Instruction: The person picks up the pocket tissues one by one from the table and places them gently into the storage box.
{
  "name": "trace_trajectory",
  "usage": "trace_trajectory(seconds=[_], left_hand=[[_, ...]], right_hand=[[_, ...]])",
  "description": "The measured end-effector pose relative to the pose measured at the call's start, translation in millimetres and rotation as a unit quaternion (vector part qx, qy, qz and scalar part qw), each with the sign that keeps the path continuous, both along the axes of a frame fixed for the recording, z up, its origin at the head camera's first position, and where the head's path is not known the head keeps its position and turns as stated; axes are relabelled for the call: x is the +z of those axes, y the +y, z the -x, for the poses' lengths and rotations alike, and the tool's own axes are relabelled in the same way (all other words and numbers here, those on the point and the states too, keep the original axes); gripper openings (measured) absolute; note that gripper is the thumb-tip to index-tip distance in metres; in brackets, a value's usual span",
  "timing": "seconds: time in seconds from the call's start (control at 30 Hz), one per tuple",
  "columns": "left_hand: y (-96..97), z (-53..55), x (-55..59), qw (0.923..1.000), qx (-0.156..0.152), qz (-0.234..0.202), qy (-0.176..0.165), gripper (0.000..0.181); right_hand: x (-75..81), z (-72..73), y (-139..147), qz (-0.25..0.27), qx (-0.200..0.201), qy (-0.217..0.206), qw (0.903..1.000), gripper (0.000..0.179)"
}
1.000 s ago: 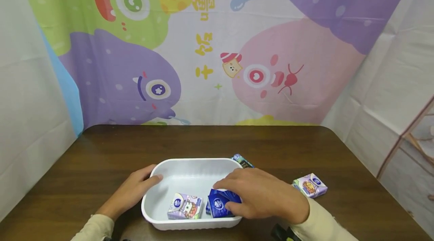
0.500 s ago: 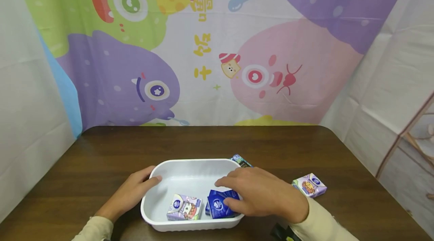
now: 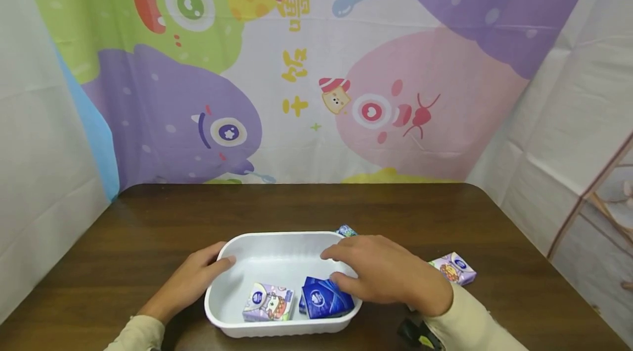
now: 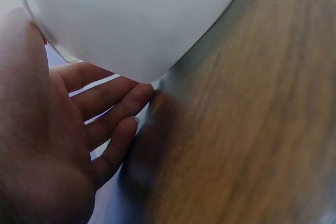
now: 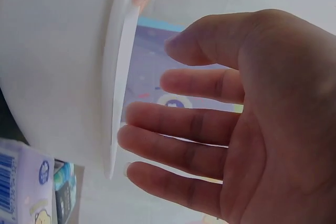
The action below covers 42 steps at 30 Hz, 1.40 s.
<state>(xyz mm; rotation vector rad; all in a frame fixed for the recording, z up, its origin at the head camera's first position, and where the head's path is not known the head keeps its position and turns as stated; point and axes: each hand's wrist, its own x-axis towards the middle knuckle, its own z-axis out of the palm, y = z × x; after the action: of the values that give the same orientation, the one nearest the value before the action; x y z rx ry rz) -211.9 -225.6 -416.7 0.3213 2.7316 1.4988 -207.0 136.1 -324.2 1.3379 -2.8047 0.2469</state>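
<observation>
A white plastic basin [image 3: 284, 330] stands on the table, holding a purple cartoon-print tissue pack [image 3: 268, 302] and overlapping dark blue tissue packs [image 3: 326, 300]. My left hand [image 3: 193, 278] grips the basin's left end, thumb over the rim; in the left wrist view its fingers lie against the outer wall [image 4: 136, 24]. Over the right rim hovers my right hand [image 3: 388, 274], its fingers spread and relaxed with nothing in them. The right wrist view shows that palm [image 5: 273, 124] beside the basin's rim [image 5: 118, 77].
Right of the basin, partly behind my right forearm, lies another purple tissue pack [image 3: 457, 268]. A blue-green pack [image 3: 346, 230] sits behind the basin's far right corner. A black object [image 3: 417, 334] is near my right sleeve. A cartoon-print cloth [image 3: 296, 148] hangs behind the table [image 3: 198, 208].
My right hand has let go of the blue tissue packs and lifted up and right, leaving them in the basin. The left hand stays on the basin.
</observation>
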Motion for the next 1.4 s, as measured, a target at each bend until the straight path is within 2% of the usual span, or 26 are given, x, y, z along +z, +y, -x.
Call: trace_trajectory(seconds=[0.47, 0.7, 0.8, 0.9, 1.03, 1.4], left_hand=[[-1.4, 1.1, 0.6, 1.0000, -0.004, -0.007, -0.001, 0.038], [-1.6, 0.5, 1.5, 1.0000, -0.001, -0.006, -0.001, 0.037], [-2.0, -1.3, -0.5, 0.9999, -0.003, -0.012, -0.009, 0.037], [-2.2, -2.5, -3.1, 0.9998, -0.006, -0.014, -0.012, 0.036], [-1.4, -1.5, -4.2, 0.9998, -0.009, -0.017, -0.006, 0.036], [0.9, 0.8, 1.6, 1.0000, -0.003, -0.009, -0.002, 0.035]], right_hand=[[7.1, 7.9, 12, 0.016, -0.053, 0.014, 0.9984, 0.031], [3.9, 18.9, 20, 0.038, -0.082, 0.036, 0.9952, 0.031], [-1.5, 22.9, 22, 0.038, -0.110, 0.057, 0.9916, 0.029], [-6.9, 25.9, 24, 0.029, -0.156, 0.071, 0.9848, 0.027], [-11.2, 30.2, 27, 0.015, -0.211, 0.059, 0.9756, 0.028], [-15.4, 39.7, 30, -0.048, -0.265, -0.018, 0.9629, 0.040]])
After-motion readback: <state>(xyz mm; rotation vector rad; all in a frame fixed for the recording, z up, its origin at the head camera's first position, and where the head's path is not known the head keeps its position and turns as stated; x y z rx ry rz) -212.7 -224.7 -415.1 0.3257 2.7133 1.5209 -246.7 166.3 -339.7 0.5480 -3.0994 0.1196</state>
